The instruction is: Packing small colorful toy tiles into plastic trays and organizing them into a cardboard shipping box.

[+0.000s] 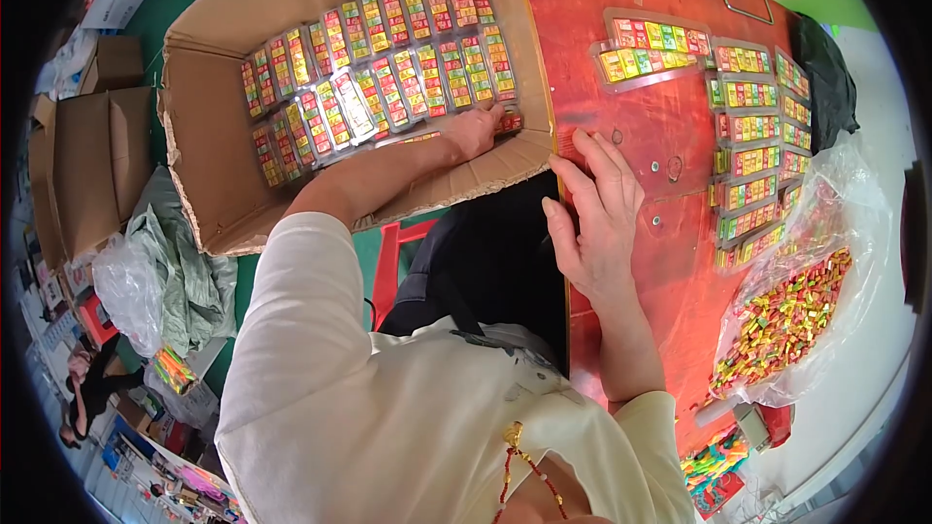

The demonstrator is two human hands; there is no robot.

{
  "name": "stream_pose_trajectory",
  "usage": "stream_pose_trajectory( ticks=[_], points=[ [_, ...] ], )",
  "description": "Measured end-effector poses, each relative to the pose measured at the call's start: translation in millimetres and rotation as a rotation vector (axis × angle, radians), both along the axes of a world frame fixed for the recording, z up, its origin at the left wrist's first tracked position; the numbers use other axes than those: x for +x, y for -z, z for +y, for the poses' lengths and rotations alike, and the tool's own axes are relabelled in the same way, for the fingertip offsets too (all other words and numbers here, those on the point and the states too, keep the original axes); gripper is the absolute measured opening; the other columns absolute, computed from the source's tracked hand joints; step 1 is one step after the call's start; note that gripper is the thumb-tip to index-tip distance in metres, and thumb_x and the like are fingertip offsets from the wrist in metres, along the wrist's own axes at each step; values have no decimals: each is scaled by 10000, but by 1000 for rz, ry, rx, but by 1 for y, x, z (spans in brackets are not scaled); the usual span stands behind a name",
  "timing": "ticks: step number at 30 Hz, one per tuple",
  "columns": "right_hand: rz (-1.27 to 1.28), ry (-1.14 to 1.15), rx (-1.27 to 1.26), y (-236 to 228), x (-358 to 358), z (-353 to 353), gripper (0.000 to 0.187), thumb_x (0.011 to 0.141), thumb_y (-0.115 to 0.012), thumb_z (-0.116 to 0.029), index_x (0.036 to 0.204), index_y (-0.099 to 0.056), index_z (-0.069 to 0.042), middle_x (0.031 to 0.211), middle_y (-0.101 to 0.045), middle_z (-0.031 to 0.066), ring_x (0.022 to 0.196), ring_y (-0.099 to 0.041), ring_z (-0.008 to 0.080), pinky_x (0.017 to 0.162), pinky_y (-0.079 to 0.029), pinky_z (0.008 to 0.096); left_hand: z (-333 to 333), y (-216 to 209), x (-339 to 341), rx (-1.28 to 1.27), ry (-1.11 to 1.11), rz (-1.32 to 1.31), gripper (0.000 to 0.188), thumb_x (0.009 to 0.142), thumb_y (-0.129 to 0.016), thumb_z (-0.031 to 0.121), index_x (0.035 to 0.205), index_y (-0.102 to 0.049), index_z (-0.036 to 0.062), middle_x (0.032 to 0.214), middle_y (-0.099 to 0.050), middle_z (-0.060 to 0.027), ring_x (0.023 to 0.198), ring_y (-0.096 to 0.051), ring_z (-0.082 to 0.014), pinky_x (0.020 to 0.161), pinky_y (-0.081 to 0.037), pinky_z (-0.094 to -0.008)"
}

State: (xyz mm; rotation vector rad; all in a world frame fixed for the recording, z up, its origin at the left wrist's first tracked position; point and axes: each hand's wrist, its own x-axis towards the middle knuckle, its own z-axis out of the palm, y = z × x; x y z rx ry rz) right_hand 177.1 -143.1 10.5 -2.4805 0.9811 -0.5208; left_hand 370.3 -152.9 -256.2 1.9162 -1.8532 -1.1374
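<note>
My left hand reaches into a large open cardboard box and rests on a clear pack of colourful small items at the box's near right corner. Rows of the same clear packs fill the box floor. My right hand lies flat on the red table near its edge, fingers apart, holding nothing. More filled clear packs lie in columns on the table to the right of that hand.
A clear plastic bag of loose colourful pieces sits at the table's right. A black bag lies at the far right. More cardboard boxes and grey-green wrapping are on the floor at left. A person sits at lower left.
</note>
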Motion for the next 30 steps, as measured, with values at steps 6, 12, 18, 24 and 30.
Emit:
stream_pose_trajectory(
  ticks=[6, 12, 18, 24, 30],
  points=[
    [1, -5, -1, 1, 0, 0, 413, 829, -680, -124, 1230, -623, -46, 1436, -472, 144, 1350, -408, 327, 1076, -290, 466, -8, -10, -1, -99, 137, -199, 266, 904, -516, 158, 1133, -510, 22, 1051, -655, -235, 960, -667, -414, 792, -539, -504],
    [1, -5, 3, 0, 0, -1, 410, 827, -682, -124, 1225, -627, -46, 1435, -475, 146, 1350, -409, 330, 1073, -293, 467, -6, -23, -1, -135, 139, -209, 291, 883, -520, 140, 1148, -508, 19, 1029, -663, -251, 918, -687, -404, 743, -558, -501],
    [3, -6, 4, 1, -1, 0, 413, 823, -687, -122, 1224, -626, -47, 1433, -480, 146, 1349, -412, 329, 1073, -294, 467, -3, -26, 7, -163, 186, -242, 263, 869, -546, 158, 1089, -545, 14, 1067, -675, -216, 954, -689, -391, 762, -563, -494],
    [-3, -5, -2, 3, -1, 1, 404, 821, -686, -120, 1214, -630, -49, 1429, -485, 145, 1347, -416, 327, 1075, -295, 462, 17, -68, 34, 22, 83, -111, 256, 864, -487, 119, 1081, -569, 10, 1015, -679, -257, 916, -665, -443, 784, -545, -524],
    [7, -1, -14, 1, 1, 0, 397, 820, -683, -118, 1209, -634, -54, 1424, -489, 143, 1344, -418, 326, 1073, -299, 458, 62, 6, 61, 130, -154, -4, 270, 885, -476, 161, 1047, -590, -22, 970, -661, -314, 930, -644, -484, 822, -508, -566]
  ],
)
